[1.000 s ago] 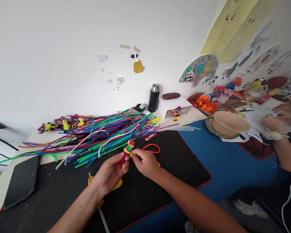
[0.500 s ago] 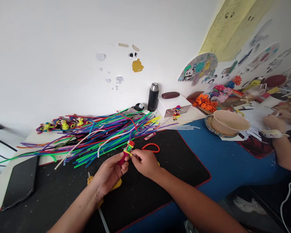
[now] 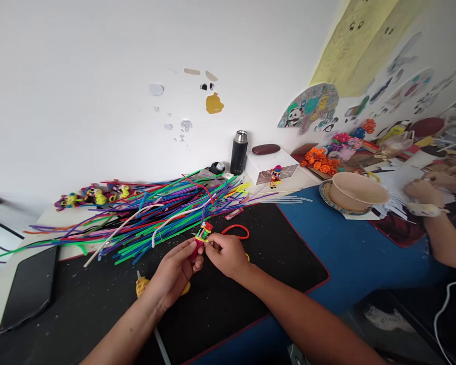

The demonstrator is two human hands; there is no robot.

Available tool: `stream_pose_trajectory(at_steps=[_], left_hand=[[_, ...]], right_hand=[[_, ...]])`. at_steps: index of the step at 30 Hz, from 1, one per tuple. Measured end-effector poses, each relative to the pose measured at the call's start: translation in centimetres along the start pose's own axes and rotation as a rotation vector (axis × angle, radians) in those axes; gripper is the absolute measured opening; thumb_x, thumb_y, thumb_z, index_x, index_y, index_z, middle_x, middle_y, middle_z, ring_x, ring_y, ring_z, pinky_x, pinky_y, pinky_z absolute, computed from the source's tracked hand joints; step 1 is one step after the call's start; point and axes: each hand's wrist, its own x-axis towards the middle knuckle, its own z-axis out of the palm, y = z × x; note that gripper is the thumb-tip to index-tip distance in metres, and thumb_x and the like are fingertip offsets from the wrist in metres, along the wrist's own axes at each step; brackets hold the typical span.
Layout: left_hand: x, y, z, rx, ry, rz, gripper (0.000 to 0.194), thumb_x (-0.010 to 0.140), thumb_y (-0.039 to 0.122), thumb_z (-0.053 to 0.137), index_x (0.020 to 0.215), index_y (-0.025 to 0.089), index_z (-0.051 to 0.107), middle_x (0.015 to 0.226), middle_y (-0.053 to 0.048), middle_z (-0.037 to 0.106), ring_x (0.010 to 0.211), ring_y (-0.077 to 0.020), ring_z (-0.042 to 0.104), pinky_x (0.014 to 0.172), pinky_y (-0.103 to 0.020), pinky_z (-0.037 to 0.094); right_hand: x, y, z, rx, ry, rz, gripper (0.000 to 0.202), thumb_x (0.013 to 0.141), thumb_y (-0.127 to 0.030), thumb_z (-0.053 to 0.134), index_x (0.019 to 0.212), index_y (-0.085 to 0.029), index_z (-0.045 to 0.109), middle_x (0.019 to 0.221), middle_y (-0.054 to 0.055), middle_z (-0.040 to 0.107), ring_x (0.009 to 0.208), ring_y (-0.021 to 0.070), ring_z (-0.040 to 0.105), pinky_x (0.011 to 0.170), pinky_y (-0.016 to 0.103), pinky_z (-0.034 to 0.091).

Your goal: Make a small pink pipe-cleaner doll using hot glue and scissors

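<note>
My left hand [image 3: 182, 261] grips a small pipe-cleaner figure [image 3: 204, 232] by its pink-red lower part. Red, green and yellow show on the figure's upper part. From the right, my right hand [image 3: 226, 252] pinches at the yellow strand around its middle; the fingertips partly hide that spot. Under my left forearm lies a yellow glue gun [image 3: 141, 286], mostly covered. Just beyond my right hand a red pipe-cleaner loop [image 3: 235, 231] rests on the black mat [image 3: 289, 263].
A heap of coloured pipe cleaners [image 3: 175, 213] spreads behind my hands. Finished figures [image 3: 95, 195] lie at the left; another figure [image 3: 275, 176] stands by a white box [image 3: 268, 161]. A black bottle [image 3: 239, 153], a bowl [image 3: 359, 191] and another person's hand [image 3: 423, 191] are farther right.
The figure has turned slightly in my left hand, showing more of its green middle. Both hands stay close together on it. The view has shifted a little.
</note>
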Motion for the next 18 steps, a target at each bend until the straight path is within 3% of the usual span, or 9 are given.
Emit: stream_pose_trajectory(at_steps=[5, 11, 18], left_hand=[[0.2, -0.4, -0.1, 0.112, 0.004, 0.093, 0.037, 0.077, 0.042, 0.091, 0.096, 0.014, 0.075, 0.08, -0.003, 0.066, 0.06, -0.0124, 0.056, 0.058, -0.025, 0.043], [0.3, 0.1, -0.8, 0.46, -0.052, 0.201, 0.043, 0.085, 0.055, 0.08, 0.108, 0.021, 0.068, 0.084, -0.002, 0.07, 0.062, -0.0157, 0.059, 0.056, -0.027, 0.041], [-0.4, 0.5, -0.2, 0.532, 0.022, 0.298, 0.035, 0.085, 0.044, 0.083, 0.107, 0.021, 0.067, 0.08, -0.002, 0.067, 0.062, -0.0165, 0.057, 0.056, -0.027, 0.042]], right_hand=[[0.3, 0.2, 0.2, 0.205, -0.019, 0.131, 0.02, 0.09, -0.028, 0.063, 0.077, -0.019, 0.075, 0.054, -0.006, 0.049, 0.049, 0.0121, 0.041, 0.051, 0.026, 0.028], [0.7, 0.1, 0.2, 0.476, -0.043, 0.263, 0.022, 0.087, -0.034, 0.069, 0.071, -0.019, 0.07, 0.058, -0.004, 0.054, 0.054, 0.013, 0.046, 0.054, 0.026, 0.034], [1.1, -0.8, 0.5, 0.779, -0.084, 0.516, 0.023, 0.075, -0.038, 0.076, 0.066, -0.021, 0.065, 0.042, -0.011, 0.039, 0.036, 0.0081, 0.029, 0.041, 0.026, 0.016]])
